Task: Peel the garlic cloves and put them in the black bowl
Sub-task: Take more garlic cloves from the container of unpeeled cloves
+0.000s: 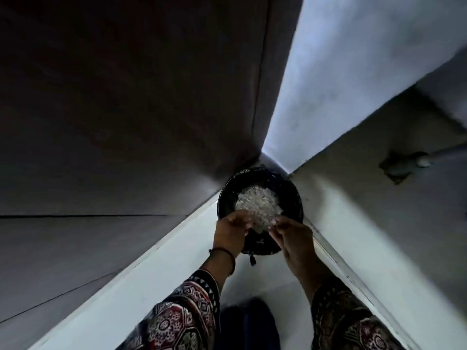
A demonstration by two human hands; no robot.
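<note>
Head view is dim and smeared by motion. Both of the person's hands reach forward to a black bowl (227, 195) that sits far back in a corner, where a white surface (156, 281) narrows between a dark panelled wall (126, 97) on the left and a pale grey wall (341, 72) on the right. Inside the bowl lies a whitish heap (257, 202) of small pieces, too blurred to say whether they are garlic cloves or skins.

A small dark tag-like bit (252, 260) hangs at the bowl's near edge, and nothing on it can be read.

The left hand (231, 232) is over the near left rim, its fingers bent and their tips at the edge of the heap. The right hand (294, 238) is just beside it over the near right rim, fingers likewise bent, with the tips drawn close together. Whether either hand has hold of anything, I cannot tell. A thin dark thread (228, 252) circles the left wrist, and both arms wear patterned sleeves (182, 317) in red, black and white.
</note>
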